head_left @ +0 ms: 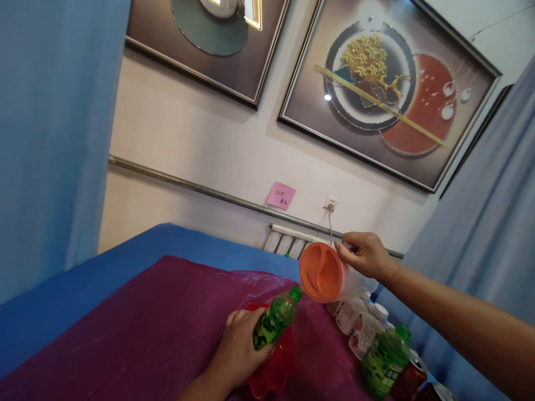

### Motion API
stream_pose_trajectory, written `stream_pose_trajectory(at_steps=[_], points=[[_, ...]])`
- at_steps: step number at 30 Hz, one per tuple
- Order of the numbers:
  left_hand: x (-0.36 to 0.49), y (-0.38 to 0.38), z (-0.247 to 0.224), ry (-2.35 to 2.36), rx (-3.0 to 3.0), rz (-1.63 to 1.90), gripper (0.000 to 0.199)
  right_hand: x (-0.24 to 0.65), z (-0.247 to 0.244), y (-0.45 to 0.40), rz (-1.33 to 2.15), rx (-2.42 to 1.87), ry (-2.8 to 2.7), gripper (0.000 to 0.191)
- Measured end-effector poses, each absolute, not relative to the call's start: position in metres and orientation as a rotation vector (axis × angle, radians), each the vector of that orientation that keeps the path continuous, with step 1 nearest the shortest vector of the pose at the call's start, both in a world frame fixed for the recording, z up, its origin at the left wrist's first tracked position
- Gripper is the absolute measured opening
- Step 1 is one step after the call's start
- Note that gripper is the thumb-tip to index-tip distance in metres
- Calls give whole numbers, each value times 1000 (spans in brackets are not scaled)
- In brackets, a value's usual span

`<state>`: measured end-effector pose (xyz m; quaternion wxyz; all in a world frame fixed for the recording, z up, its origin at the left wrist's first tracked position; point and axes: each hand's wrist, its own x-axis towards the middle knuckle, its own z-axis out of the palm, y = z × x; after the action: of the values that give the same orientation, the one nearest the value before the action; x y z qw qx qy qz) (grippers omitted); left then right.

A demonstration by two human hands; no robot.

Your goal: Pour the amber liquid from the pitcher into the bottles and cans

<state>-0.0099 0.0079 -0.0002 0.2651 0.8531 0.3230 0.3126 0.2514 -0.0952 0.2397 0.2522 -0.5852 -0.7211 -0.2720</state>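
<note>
My left hand [240,345] is wrapped round a green-labelled plastic bottle [279,314], which leans to the right with its green top up. Below it, partly hidden by the hand and bottle, is a red bowl-like dish with a wavy rim [282,362]. My right hand [368,253] grips a clear pitcher [353,281] near its orange lid [321,273]. The pitcher is tilted, so the lid faces me, close to the bottle's top. I cannot tell whether the two touch or whether anything flows.
On the right stand a larger green bottle [387,359], white-labelled containers [365,334] and dark red cans [412,376]. A purple-red sheet [159,334] covers part of the blue surface [184,242]. Behind are a metal rail [209,192], a wall socket [331,203] and blue curtains [54,128].
</note>
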Motion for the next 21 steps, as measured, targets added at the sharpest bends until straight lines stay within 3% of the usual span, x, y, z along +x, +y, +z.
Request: stream_pose_trajectory(at_steps=[21], points=[[-11, 6, 3, 859, 2294, 848, 52, 248, 241, -96, -729, -1604, -1962, 43]])
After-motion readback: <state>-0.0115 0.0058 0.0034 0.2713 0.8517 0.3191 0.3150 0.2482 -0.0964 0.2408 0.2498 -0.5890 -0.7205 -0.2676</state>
